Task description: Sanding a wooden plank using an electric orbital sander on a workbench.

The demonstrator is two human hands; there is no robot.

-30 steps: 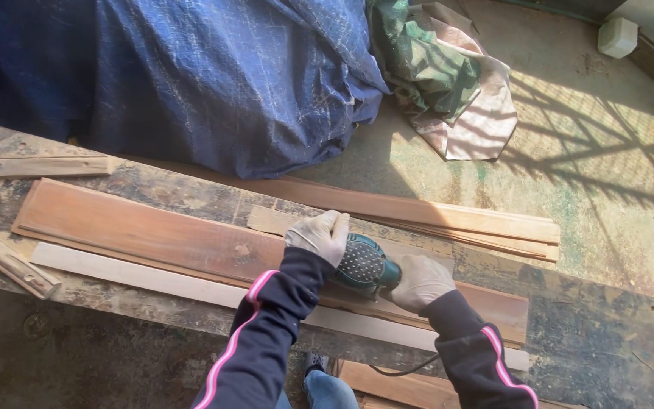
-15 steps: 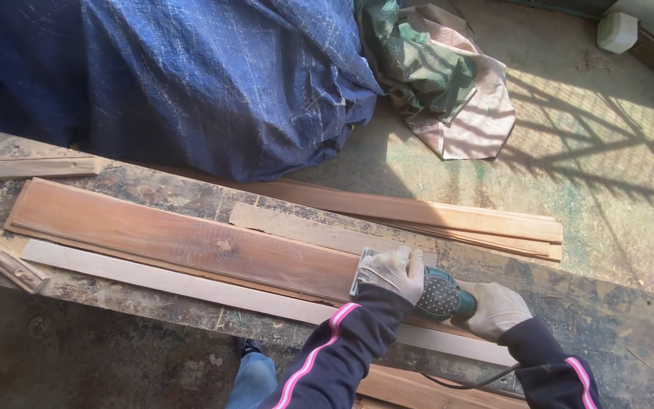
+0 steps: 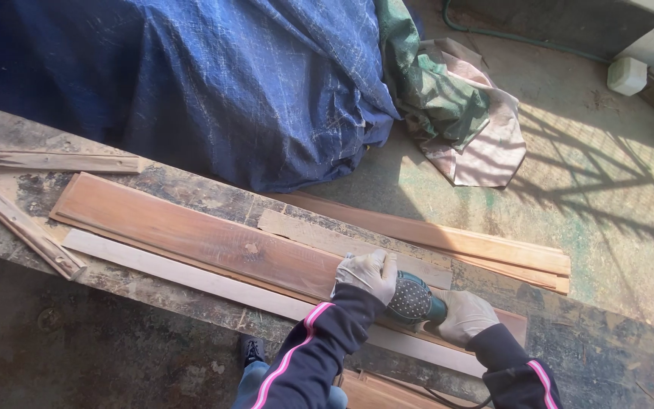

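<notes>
Head view looks down on a teal electric sander (image 3: 412,298) pressed flat on a long reddish-brown plank (image 3: 191,235) that lies on a stained workbench (image 3: 607,356). Gloved left hand (image 3: 366,274) clamps over the sander's front; gloved right hand (image 3: 462,316) grips its rear handle. The tool sits near the plank's right end, under both palms. Judging by the surface, the long stretch left of the hands looks fairly even in colour, so much of the sanding seems done, with the short end beyond the right hand left. A pale strip (image 3: 191,276) lies just nearer the person.
</notes>
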